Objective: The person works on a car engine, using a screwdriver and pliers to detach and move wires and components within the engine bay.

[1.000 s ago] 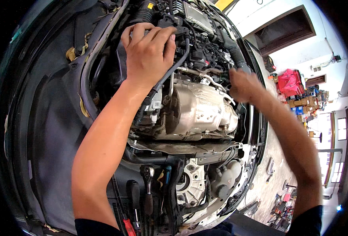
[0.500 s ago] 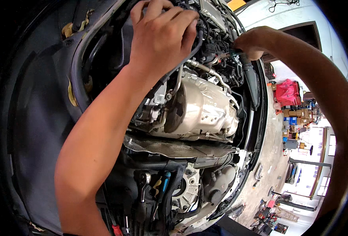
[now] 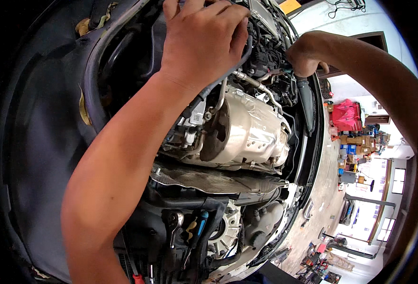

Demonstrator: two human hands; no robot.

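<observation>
My left hand (image 3: 206,35) reaches over the engine bay at the top of the view. Its fingers bend down among dark engine parts, and the tips are hidden. A black hose (image 3: 235,68) runs just under its thumb side. My right hand (image 3: 307,56) is curled at the bay's right edge, beside black wiring and connectors (image 3: 265,59), with one finger sticking out. A small dark green bit shows by its fingers, too covered to name. Below the hands sits a large silver metal heat shield housing (image 3: 251,128) with metal pipes (image 3: 258,85) above it.
A ratchet (image 3: 175,225), a blue-handled tool (image 3: 202,223) and a red-handled screwdriver (image 3: 138,278) lie on the black trim near me. A ribbed heat shield (image 3: 218,177) crosses the bay. On the right, boxes (image 3: 353,144) and a red cover (image 3: 346,114) stand on the workshop floor.
The view has shifted slightly. My left hand appears a little further right; my right hand sits slightly lower and further right, with one finger now sticking out from it.
</observation>
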